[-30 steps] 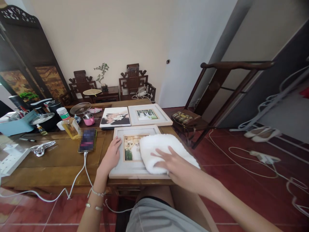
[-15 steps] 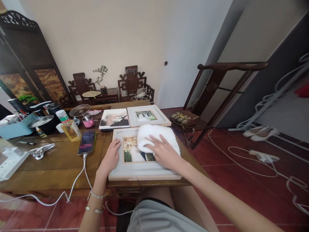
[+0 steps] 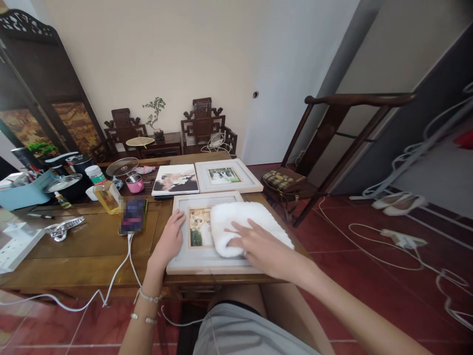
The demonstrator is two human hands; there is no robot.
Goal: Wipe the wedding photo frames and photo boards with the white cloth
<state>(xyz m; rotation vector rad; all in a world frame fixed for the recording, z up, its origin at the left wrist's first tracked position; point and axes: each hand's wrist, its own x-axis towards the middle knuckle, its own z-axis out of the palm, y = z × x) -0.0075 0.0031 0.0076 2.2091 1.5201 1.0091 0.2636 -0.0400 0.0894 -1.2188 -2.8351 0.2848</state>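
A pale picture frame (image 3: 183,259) with a photo in its middle lies flat at the table's front edge. My left hand (image 3: 171,240) holds its left side, fingers bent over the border. On the right half of the frame, my right hand (image 3: 264,246) presses and grips a folded white fluffy cloth (image 3: 238,217), which covers part of the photo and overhangs the frame's right side. Behind lie a second pale frame (image 3: 254,185) and a photo panel (image 3: 185,186), side by side.
Left on the wooden table (image 3: 84,268) are a phone (image 3: 133,217) on a white cable, a bottle of yellow liquid (image 3: 105,195), a pink cup (image 3: 135,184), a lidded pot (image 3: 68,187) and a power strip (image 3: 18,246). A wooden chair (image 3: 325,133) with a bag stands right.
My right hand has slid the white cloth toward me and to the right across the frame, covering more of its lower right. My left hand has stayed in place.
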